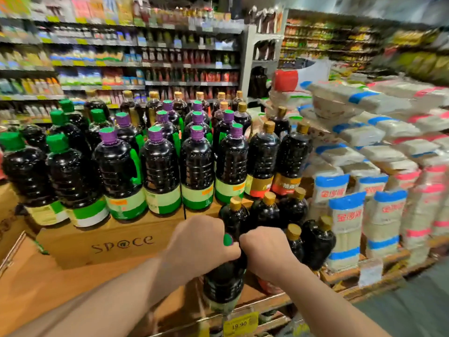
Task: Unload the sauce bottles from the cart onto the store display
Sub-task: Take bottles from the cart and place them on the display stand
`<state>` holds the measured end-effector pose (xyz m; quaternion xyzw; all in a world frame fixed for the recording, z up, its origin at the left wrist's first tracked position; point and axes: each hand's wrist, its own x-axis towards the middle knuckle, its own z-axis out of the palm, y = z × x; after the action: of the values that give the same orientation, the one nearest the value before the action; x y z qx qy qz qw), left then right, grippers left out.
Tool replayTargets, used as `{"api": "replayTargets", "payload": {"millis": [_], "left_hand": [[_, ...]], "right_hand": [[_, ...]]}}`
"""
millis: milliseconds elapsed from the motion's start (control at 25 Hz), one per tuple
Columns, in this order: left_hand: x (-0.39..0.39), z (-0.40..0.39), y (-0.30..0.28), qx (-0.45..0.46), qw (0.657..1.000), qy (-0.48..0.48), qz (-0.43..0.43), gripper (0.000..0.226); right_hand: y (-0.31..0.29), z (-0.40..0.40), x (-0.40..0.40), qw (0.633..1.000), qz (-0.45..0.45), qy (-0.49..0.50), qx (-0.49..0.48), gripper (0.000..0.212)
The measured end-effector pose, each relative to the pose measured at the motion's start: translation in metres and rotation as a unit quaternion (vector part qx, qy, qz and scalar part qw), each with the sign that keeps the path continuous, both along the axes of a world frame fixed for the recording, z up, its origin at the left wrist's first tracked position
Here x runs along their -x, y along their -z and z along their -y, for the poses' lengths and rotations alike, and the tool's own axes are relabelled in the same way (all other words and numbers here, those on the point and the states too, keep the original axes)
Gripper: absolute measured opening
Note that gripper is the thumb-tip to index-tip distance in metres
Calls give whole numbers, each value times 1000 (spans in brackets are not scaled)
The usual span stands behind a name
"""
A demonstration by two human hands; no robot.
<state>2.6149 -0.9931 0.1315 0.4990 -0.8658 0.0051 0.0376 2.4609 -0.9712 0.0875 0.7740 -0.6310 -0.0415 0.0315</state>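
Below the cardboard box [114, 242], both hands grasp sauce bottles: left hand [201, 242] a green-capped bottle [224, 280], right hand [264, 251] another, mostly hidden; gold-capped bottles [264, 210] crowd just behind.

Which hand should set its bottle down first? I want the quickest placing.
Probably the right hand: it is nearest the low gold-capped bottles. The left hand grips a green-capped bottle, whose matching row is far left.

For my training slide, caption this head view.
Both hands, left and right, grip a dark sauce bottle in front of the display of bottles.
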Motion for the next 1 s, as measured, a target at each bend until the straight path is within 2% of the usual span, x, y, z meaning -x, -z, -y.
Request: {"api": "replayTargets", "payload": {"millis": [160,320,480,680,840,920,960,1000], "left_hand": [[29,26,16,-32,999,31,16,48],[56,44,35,-57,997,45,25,47],[84,51,57,-95,993,38,52,44],[95,51,69,-116,992,8,58,43],[105,49,74,-148,985,-72,50,38],[108,46,78,-160,982,-95,43,42],[108,44,79,-168,980,-105,33,45],[108,43,79,-178,977,-114,22,51]], "right_hand": [[8,18,29,1000,-29,4,3,20],[20,36,53,998,-66,-7,-7,18],[43,43,73,995,-81,-12,-51,22],[58,45,80,993,-98,-33,-62,11],[49,50,86,991,-70,-57,-94,11],[34,53,93,991,-19,-59,-118,11],[25,55,96,990,16,-63,-123,3],[16,58,100,991,52,-65,-107,10]]}}
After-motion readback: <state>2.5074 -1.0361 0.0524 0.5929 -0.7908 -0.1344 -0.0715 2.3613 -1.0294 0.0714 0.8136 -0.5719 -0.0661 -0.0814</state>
